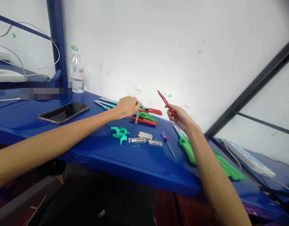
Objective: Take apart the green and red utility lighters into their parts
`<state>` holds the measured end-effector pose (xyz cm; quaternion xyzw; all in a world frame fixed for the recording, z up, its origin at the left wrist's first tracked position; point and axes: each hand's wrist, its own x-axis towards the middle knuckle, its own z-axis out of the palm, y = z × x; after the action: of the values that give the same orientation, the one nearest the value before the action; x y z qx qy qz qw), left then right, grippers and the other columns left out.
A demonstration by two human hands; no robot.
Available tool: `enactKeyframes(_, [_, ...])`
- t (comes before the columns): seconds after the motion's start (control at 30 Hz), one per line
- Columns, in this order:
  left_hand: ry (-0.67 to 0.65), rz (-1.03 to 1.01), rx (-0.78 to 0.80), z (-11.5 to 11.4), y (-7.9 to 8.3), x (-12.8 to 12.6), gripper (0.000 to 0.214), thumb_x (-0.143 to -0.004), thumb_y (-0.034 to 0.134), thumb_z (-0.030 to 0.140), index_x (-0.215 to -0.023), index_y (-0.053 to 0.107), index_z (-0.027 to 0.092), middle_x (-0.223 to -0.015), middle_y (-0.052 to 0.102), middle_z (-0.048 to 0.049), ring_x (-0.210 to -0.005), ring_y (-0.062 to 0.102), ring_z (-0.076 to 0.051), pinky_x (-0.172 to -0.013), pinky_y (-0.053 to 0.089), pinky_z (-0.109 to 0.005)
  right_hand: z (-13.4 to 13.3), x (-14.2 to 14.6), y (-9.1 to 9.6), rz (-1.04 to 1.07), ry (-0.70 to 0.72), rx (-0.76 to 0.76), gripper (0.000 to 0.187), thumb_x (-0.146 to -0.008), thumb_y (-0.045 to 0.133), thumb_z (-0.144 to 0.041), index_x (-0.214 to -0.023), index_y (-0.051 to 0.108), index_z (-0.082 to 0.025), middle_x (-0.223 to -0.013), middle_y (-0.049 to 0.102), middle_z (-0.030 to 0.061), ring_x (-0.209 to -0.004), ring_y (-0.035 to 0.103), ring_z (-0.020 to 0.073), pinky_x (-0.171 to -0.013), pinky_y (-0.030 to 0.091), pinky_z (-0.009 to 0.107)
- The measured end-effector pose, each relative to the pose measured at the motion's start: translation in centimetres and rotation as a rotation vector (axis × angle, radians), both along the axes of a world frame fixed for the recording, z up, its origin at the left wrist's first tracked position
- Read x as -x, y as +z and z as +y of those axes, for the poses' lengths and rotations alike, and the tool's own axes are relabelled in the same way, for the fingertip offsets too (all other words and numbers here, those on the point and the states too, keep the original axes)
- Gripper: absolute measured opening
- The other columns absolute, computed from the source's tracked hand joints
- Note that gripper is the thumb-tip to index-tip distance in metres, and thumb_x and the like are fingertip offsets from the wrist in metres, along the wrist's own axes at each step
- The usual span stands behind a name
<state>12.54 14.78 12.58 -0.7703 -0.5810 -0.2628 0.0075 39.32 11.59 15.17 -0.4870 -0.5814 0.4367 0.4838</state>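
At the center of the frame, the left hand (pixel 128 107) reaches over a glossy blue tabletop (pixel 144 161), its fingers curled down at a small clear plastic piece (pixel 136 118); whether its grip is closed on that piece I cannot tell. Just beside it lie long red plastic shells (pixel 146 122) and a green plastic shell (pixel 147 117). Right of center, the right hand (pixel 178 116) has its grip closed around a slim red plastic part (pixel 163 99), raised off the surface and tilted toward the upper left. Below, in the middle of the frame, lie small teal-green plastic pieces (pixel 123 139), clear plastic cartridges (pixel 138 140) and a screwdriver with a purple-and-red handle (pixel 164 136). At lower right, bright green plastic casings (pixel 188 151) lie partly behind the right forearm. A dark-screened phone (pixel 64 112) rests at left, near a clear water bottle (pixel 77 84).
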Motion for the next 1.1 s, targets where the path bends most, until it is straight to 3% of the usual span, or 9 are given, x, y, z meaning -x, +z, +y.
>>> enactKeyframes(0.3, [-0.051, 0.014, 0.015, 0.6, -0.7, -0.1, 0.038, -0.105, 0.072, 0.044, -0.132, 0.069, 0.017, -0.130, 0.072, -0.0101, -0.110, 0.073, -0.024, -0.094, 0.065, -0.046, 0.3, 0.2, -0.4, -0.112, 0.022, -0.029, 0.020, -0.104, 0.063, -0.036, -0.094, 0.066, -0.019, -0.060, 0.052, -0.0054, -0.046, 0.038, 0.0094, -0.045, 0.030, 0.023])
enactKeyframes(0.63, [-0.083, 0.048, 0.036, 0.4, -1.1, -0.3, 0.039, -0.105, 0.072, 0.044, -0.134, 0.068, 0.018, -0.133, 0.071, -0.0107, -0.113, 0.073, -0.025, -0.097, 0.064, -0.047, 0.7, 3.7, -3.9, -0.397, 0.226, 0.035, 0.031, -0.098, 0.079, -0.042, -0.077, 0.071, -0.020, -0.060, 0.063, -0.0004, -0.054, 0.052, 0.0134, -0.048, 0.036, 0.023])
enactKeyframes(0.87, [-0.077, 0.093, 0.093, 0.1, -1.1, -0.5, 0.039, -0.105, 0.071, 0.044, -0.134, 0.068, 0.018, -0.134, 0.071, -0.0110, -0.114, 0.072, -0.025, -0.098, 0.064, -0.048, 1.0, 1.9, -2.3, -0.279, 0.063, -0.095, 0.036, -0.097, 0.078, -0.055, -0.086, 0.072, -0.022, -0.062, 0.059, -0.0022, -0.056, 0.048, 0.0131, -0.051, 0.033, 0.025])
enactKeyframes(1.1, [-0.155, 0.175, 0.183, -0.3, -1.9, -0.4, 0.039, -0.105, 0.071, 0.044, -0.135, 0.068, 0.019, -0.136, 0.070, -0.0112, -0.114, 0.072, -0.025, -0.097, 0.064, -0.047, 1.3, 1.0, -1.8, -0.144, -0.074, -0.119, 0.043, -0.093, 0.080, -0.063, -0.088, 0.067, -0.022, -0.073, 0.064, -0.0010, -0.062, 0.055, 0.0126, -0.054, 0.040, 0.023])
